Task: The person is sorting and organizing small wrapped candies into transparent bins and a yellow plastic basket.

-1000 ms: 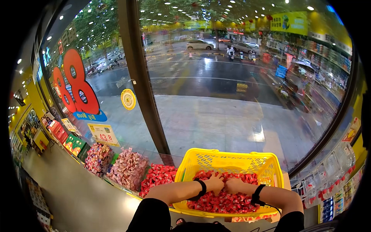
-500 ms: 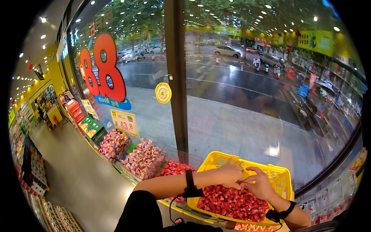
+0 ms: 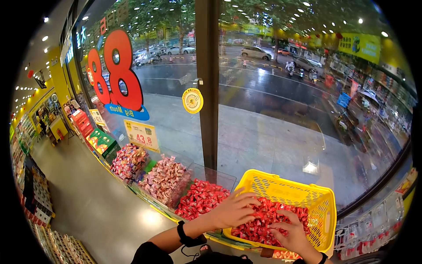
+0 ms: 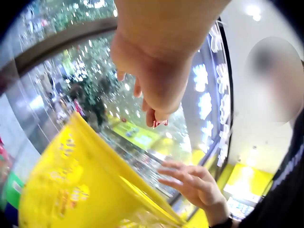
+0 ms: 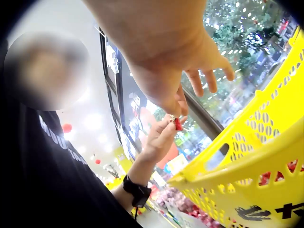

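A yellow plastic basket [image 3: 323, 207] full of red wrapped candies [image 3: 263, 224] stands before the window. My left hand [image 3: 252, 211] reaches over its left rim, above the heap. In the wrist views the left hand [image 5: 172, 127] pinches a single red candy [image 5: 177, 124] at its fingertips, and that candy [image 4: 160, 123] shows under the left hand's fingers [image 4: 151, 114]. My right hand [image 3: 281, 226] lies on the candies at the basket's near side with its fingers spread, holding nothing. The right hand [image 4: 166, 173] is also open beside the basket wall [image 4: 80, 175].
Left of the basket, clear bins hold red candies [image 3: 200, 198], pink candies [image 3: 162, 178] and mixed candies [image 3: 129, 160] along the glass. A dark window post [image 3: 206, 83] rises behind them, with a 43.8 price card [image 3: 141, 136]. A floor aisle [image 3: 88, 207] lies to the left.
Both hands were buried together in the middle of the candy heap. The left hand has since risen toward the basket's left rim with a candy, and the right hand has drawn back to the near side.
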The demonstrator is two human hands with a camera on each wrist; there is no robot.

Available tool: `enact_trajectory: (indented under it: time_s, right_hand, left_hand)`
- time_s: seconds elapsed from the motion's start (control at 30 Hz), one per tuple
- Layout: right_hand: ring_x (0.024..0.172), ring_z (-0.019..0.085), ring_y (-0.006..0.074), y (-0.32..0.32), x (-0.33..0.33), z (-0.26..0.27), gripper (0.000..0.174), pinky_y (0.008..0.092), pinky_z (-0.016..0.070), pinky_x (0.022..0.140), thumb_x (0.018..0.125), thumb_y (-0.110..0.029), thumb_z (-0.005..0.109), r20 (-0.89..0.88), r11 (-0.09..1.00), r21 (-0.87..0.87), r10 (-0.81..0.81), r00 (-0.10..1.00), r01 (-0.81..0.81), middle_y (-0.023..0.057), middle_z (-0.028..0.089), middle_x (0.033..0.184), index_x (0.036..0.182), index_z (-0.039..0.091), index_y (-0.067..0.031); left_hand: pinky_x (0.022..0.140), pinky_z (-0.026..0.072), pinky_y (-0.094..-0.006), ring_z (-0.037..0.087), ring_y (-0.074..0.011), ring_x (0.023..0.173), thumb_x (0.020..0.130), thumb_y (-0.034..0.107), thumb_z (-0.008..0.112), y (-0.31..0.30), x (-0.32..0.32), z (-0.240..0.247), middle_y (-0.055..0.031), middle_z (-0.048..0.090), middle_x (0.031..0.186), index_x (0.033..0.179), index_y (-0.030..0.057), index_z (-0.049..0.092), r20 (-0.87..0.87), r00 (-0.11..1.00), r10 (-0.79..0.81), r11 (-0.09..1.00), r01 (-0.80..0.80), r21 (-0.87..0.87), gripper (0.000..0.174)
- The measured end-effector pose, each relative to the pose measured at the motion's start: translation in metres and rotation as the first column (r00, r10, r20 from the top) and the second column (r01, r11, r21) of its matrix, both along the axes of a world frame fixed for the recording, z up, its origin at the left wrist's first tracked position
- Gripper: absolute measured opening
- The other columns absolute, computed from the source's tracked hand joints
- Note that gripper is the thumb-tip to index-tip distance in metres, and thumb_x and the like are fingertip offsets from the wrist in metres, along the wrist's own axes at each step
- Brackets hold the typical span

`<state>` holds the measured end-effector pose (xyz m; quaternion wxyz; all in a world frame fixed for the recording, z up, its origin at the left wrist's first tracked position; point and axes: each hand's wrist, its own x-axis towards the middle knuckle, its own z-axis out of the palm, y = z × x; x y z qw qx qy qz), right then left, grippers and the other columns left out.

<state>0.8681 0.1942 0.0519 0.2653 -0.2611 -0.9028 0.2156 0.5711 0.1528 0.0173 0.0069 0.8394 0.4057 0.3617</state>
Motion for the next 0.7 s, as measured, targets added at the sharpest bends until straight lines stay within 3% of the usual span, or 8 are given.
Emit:
enact_trajectory:
  time_s: [0.07,0.2,0.3,0.37,0.43,0.53,0.57,0.7]
  right_hand:
    - [0.124,0.060,0.0328,-0.015,-0.002,-0.004,0.021,0.0478,0.0476,0.109,0.082,-0.016,0.087,0.043,0.999,0.039,-0.037,0.998,0.035,0.0103,0.062,0.136,0.102,0.081,-0.0140]
    - [0.121,0.061,0.0324,0.006,0.017,-0.027,0.021,0.0519,0.0473,0.107,0.083,-0.019,0.085,0.095,0.990,0.122,-0.087,0.992,0.076,0.0092,0.062,0.135,0.103,0.080,-0.0157]
    - [0.119,0.063,0.0339,0.004,0.019,-0.040,0.021,0.0524,0.0471,0.106,0.084,-0.022,0.084,0.149,0.990,0.104,-0.112,0.982,0.097,0.0085,0.062,0.135,0.103,0.080,-0.0157]
    - [0.119,0.063,0.0339,0.005,0.022,-0.047,0.021,0.0518,0.0472,0.106,0.084,-0.023,0.083,0.163,0.987,0.133,-0.107,0.981,0.085,0.0082,0.063,0.134,0.103,0.080,-0.0157]
    - [0.119,0.063,0.0339,0.006,0.023,-0.050,0.021,0.0513,0.0472,0.106,0.085,-0.024,0.083,0.182,0.987,0.139,-0.100,0.978,0.075,0.0082,0.063,0.134,0.104,0.080,-0.0159]
    - [0.119,0.063,0.0338,0.012,0.025,-0.041,0.022,0.0506,0.0471,0.106,0.086,-0.025,0.081,0.206,0.990,0.129,-0.083,0.975,0.057,0.0084,0.063,0.133,0.105,0.080,-0.0160]
    - [0.119,0.063,0.0339,0.015,0.027,-0.037,0.022,0.0506,0.0471,0.106,0.086,-0.025,0.081,0.207,0.990,0.133,-0.075,0.975,0.048,0.0085,0.064,0.132,0.106,0.080,-0.0159]
    - [0.118,0.064,0.0351,0.040,0.032,-0.001,0.029,0.0504,0.0489,0.104,0.089,-0.028,0.079,0.244,0.986,0.166,-0.041,0.969,-0.001,0.0102,0.065,0.131,0.115,0.077,-0.0141]
  left_hand:
    - [0.118,0.0381,-0.0572,0.053,-0.0354,0.136,0.090,0.019,0.078,-0.021,-0.046,-0.012,-0.0088,0.063,0.133,0.093,0.0066,0.070,0.161,0.966,0.200,0.978,-0.206,0.023,0.015]
    - [0.114,0.0407,-0.0562,0.051,-0.0393,0.136,0.089,0.019,0.079,-0.015,-0.093,-0.082,-0.0092,0.062,0.136,0.096,0.0054,0.076,0.171,0.807,0.565,0.825,-0.557,-0.100,0.016]
    - [0.116,0.0372,-0.0580,0.046,-0.0396,0.141,0.090,0.031,0.079,-0.024,-0.113,-0.168,-0.0092,0.061,0.139,0.097,0.0105,0.081,-0.136,0.782,0.608,0.757,-0.623,-0.196,0.022]
    - [0.118,0.0346,-0.0597,0.043,-0.0390,0.143,0.089,0.039,0.078,-0.030,-0.110,-0.194,-0.0088,0.060,0.141,0.095,0.0142,0.083,-0.325,0.772,0.546,0.701,-0.633,-0.327,0.026]
    - [0.119,0.0313,-0.0632,0.043,-0.0389,0.143,0.088,0.049,0.076,-0.024,-0.109,-0.191,-0.0091,0.061,0.142,0.094,0.0178,0.084,-0.464,0.755,0.463,0.644,-0.647,-0.409,0.033]
    - [0.119,0.0321,-0.0607,0.046,-0.0389,0.141,0.086,0.046,0.079,-0.015,-0.107,-0.154,-0.0111,0.062,0.140,0.093,0.0178,0.084,-0.394,0.728,0.561,0.705,-0.670,-0.234,0.030]
    - [0.118,0.0330,-0.0636,0.047,-0.0362,0.140,0.082,0.043,0.082,-0.009,-0.108,-0.132,-0.0101,0.061,0.141,0.100,0.0152,0.083,-0.333,0.763,0.554,0.743,-0.634,-0.218,0.033]
    - [0.117,0.0382,-0.0535,0.051,-0.0389,0.136,0.087,0.036,0.080,0.015,-0.064,0.012,-0.0129,0.062,0.139,0.112,0.0149,0.079,-0.108,0.897,0.429,0.893,-0.439,-0.096,0.033]
